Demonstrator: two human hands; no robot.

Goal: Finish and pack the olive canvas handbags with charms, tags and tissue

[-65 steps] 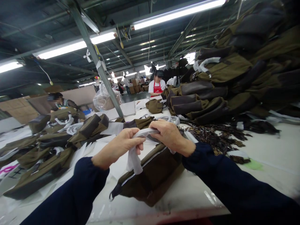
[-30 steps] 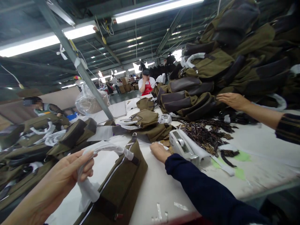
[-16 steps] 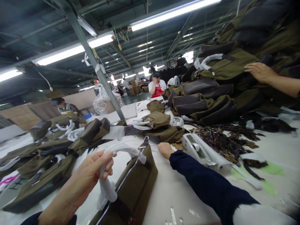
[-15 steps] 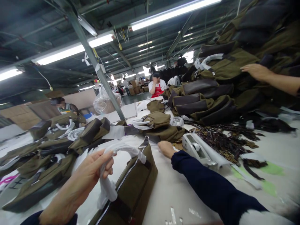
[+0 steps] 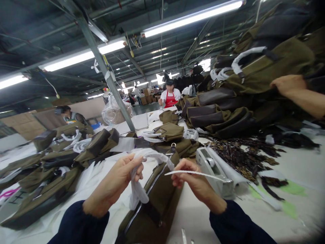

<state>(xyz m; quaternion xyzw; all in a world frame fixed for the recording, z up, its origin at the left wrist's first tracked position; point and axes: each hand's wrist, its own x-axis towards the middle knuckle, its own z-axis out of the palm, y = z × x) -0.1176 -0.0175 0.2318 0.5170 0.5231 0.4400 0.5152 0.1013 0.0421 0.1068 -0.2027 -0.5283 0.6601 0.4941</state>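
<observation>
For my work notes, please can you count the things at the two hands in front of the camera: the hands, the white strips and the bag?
Hands: 2 (left hand, right hand)
White strips: 2 (wide strip, thin strip)
Bags: 1 (olive bag)
Total: 5

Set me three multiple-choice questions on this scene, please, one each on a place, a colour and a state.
1. Where does the pile of leopard-print strips lie?
A. On the table, right of the grey machine
B. Hanging from a ceiling girder
C. On the floor by the cartons

2. What colour is the apron of the far co-worker?
A. Blue
B. Red
C. Green

3. What is the person's right hand doing?
A. Lying flat on the table
B. Gripping a zip
C. Pinching a thin white strip

1: A, the pile spreads across the tabletop beside the machine.
2: B, red covers the co-worker's front.
3: C, the strip runs through the fingers, above the olive bag.
</observation>
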